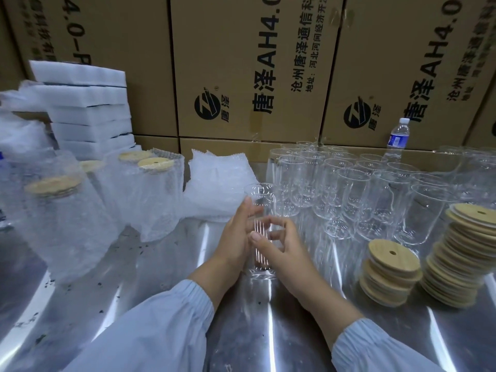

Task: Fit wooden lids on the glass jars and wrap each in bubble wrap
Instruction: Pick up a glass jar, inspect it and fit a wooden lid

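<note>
Glass jar: upright on the steel surface, dead centre, apart from the rest, mouth bare, no lid on. Left hand flat along its left wall, fingers straight, pressing rather than gripping; likely a steadying stop. Right hand curled round the right side, thumb across the front, fingers wrapped to the far side; the real hold on this side. Two-handed contact probably on account of tall, slick glass, liable to tip on polished metal.

Bare jars massed to the right rear, touching one another, all open-mouthed. Wooden lids in a short stack at right front, a taller leaning stack just beside it; both near the right hand, so lid pick-up short and same-sided. Loose bubble wrap heaped just behind the held jar, within easy reach for the wrapping step. Wrapped jars standing to the left, wooden lids showing at the tops; finished side well apart from the bare stock.

Step in hand, as a judgement: jar singled out for lidding; lid next, wrap after. Risk: taller stack tilted, liable to slide if nudged.

Beyond: foam slabs piled at left rear, cardboard boxes as back wall, water bottle behind the jars.
</note>
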